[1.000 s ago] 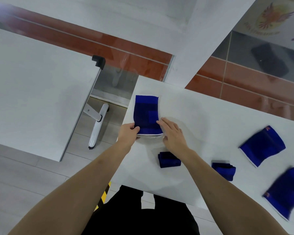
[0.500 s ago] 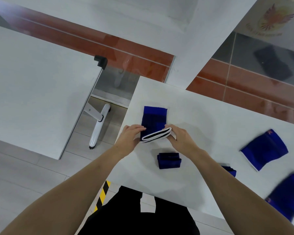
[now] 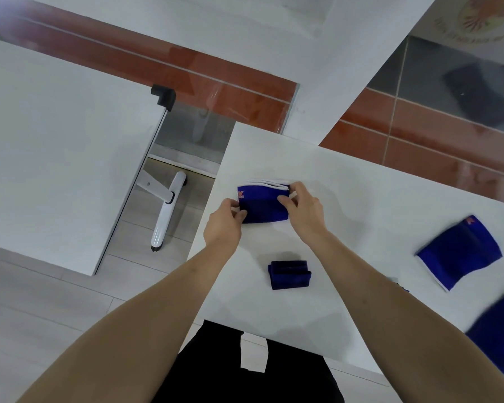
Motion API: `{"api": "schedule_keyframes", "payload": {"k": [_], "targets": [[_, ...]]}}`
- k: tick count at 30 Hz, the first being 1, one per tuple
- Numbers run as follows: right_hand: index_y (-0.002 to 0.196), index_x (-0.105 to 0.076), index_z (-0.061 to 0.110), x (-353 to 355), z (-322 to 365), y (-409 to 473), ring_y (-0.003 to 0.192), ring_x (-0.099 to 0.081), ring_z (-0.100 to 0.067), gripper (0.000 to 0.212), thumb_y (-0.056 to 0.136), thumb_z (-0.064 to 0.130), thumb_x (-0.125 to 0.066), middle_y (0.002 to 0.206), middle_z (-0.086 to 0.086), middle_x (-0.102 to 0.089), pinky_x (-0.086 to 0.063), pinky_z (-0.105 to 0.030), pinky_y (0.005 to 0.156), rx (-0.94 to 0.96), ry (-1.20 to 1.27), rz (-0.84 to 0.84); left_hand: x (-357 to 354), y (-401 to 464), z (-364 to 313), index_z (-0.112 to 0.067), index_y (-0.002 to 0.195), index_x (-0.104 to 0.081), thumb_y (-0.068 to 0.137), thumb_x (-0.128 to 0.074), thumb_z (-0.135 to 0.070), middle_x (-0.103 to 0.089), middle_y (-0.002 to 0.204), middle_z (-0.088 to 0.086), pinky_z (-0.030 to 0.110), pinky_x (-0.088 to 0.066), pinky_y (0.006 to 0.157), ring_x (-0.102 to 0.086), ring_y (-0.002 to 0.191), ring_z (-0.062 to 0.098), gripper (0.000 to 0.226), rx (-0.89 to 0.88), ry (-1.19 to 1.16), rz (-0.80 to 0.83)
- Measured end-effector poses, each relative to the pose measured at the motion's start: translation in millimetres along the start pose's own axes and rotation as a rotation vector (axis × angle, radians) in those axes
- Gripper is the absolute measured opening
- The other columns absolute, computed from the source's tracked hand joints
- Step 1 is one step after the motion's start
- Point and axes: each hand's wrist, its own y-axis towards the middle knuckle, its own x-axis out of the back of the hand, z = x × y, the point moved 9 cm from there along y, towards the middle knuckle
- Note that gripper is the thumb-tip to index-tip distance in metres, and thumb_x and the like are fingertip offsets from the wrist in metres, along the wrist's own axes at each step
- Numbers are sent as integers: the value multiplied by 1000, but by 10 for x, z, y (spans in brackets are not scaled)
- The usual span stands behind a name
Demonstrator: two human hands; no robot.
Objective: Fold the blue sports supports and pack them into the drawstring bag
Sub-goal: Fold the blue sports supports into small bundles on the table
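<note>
Near the upper centre of the frame, on the white table (image 3: 361, 216), lies the blue sports support (image 3: 264, 203) under work, doubled over so that its white-trimmed ends stack along the far edge. Left hand (image 3: 226, 225) pinches the near-left corner between thumb and fingertips; right hand (image 3: 301, 209) grips the right side, thumb on top and fingers curled at the trimmed edge. Holding both sides this way probably keeps the layers aligned while the fold is pressed flat. Neither hand is free.

Below it, at centre frame, sits 1 folded support (image 3: 290, 274), compact and apart from the hands, presumably parked there as finished. At right, 1 unfolded support (image 3: 460, 253) lies flat, and another blurred support (image 3: 498, 333) sits at the lower right edge. A small dark-blue item shows beside the right forearm; its identity cannot be told. No drawstring bag is visible, so packing appears not yet begun.

Edges and room: the working support sits close to the table's left edge, beyond which the floor and a white table leg (image 3: 168, 210) show; a slip leftward could drop it. Bare tabletop stretches to the right and toward the far edge, giving room for further folding.
</note>
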Motion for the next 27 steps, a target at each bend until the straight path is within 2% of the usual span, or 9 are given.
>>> {"api": "schedule_keyframes", "payload": {"k": [4,6,8,10,12,15,18,22,27], "targets": [[108,-51,25,-34,-52,117,84,-64,-22,19,100,37,-63,86,2,-66,-54,-39,71,-71,-34,0,53,16,-93,-24,119,-48,100,-57,-38,-64,103,-4,34,-51,64,-61,86,18,24,-51,205,-57],[111,-46,24,-14,-24,123,80,-65,-23,28,98,38,-67,84,0,-65,-57,-44,71,-72,-80,-19,107,-48,-273,-22,119,-53,98,-62,-30,-57,111,0,33,-49,76,-55,100,22,24,-259,359,-175],[113,-43,25,48,60,92,79,-64,-21,33,97,39,-67,87,1,-65,-57,-42,69,-13,-177,-83,59,-134,-431,-22,125,-55,96,-64,-22,-50,126,7,38,-45,93,-48,115,29,30,-475,516,-245],[118,-46,23,112,168,26,93,-61,-20,30,98,37,-65,102,2,-62,-55,-39,79,112,-307,-168,-37,-163,-532,-24,135,-52,94,-64,-19,-42,142,10,43,-41,102,-41,128,33,43,-595,608,-223],[126,-50,23,103,237,-64,112,-55,-22,29,100,33,-60,121,0,-59,-51,-41,94,250,-397,-195,-142,-149,-594,-25,143,-46,95,-60,-21,-33,154,10,45,-36,110,-33,138,34,50,-652,651,-153],[144,-49,27,-15,153,-135,138,-42,-22,40,104,35,-53,150,4,-49,-40,-43,111,343,-512,-112,-317,-68,-531,-27,153,-32,105,-40,-34,-15,166,5,50,-26,120,-15,150,36,49,-659,728,-37],[159,-32,34,-137,-89,-119,158,-17,-25,52,109,46,-39,169,8,-25,-23,-48,121,264,-697,4,-481,45,-336,-33,161,-2,107,-17,-48,12,169,1,57,-4,124,11,154,40,58,-585,815,56],[164,-12,41,-234,-243,-91,161,4,-26,56,109,53,-23,174,11,-4,-6,-53,127,147,-735,101,-538,88,-311,-35,159,12,105,-9,-52,24,167,1,61,5,122,19,152,40,60,-579,862,73],[164,-7,41,-217,-221,-111,161,8,-26,57,110,52,-22,175,9,2,-5,-54,127,116,-748,122,-536,68,-367,-33,159,16,105,-6,-52,26,166,3,63,10,120,25,150,40,61,-585,933,95]]}}
